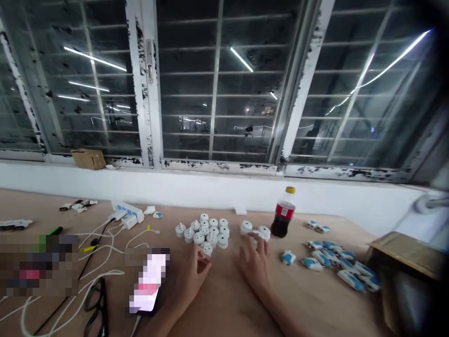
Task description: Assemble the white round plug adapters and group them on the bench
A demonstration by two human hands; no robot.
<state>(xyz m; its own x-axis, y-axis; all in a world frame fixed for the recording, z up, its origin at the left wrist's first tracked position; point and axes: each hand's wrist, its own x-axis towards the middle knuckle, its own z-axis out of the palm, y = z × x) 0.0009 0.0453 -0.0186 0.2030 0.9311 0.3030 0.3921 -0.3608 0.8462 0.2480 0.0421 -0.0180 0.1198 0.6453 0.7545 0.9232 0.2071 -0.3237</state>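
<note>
Several round white plug adapters (213, 223) stand in a tight cluster on the table, some with pins or knobs pointing up. My left hand (197, 271) is at the cluster's near edge, fingers curled in towards the thumb. Its fingertips are right beside the front adapter (206, 248); whether they hold anything is hidden. To the right, my right hand (255, 257) reaches over a smaller group of white adapters (246, 227), its fingers bent down around one that is mostly covered. Another adapter (264, 232) shows just beyond those fingers.
A cola bottle (283, 213) stands behind my right hand. Several blue-and-white plugs (329, 257) and a brown box (403, 252) lie right. Left are a lit phone (150, 283), glasses (96, 306), white cables (105, 248) and a power strip (128, 213). Barred windows line the back.
</note>
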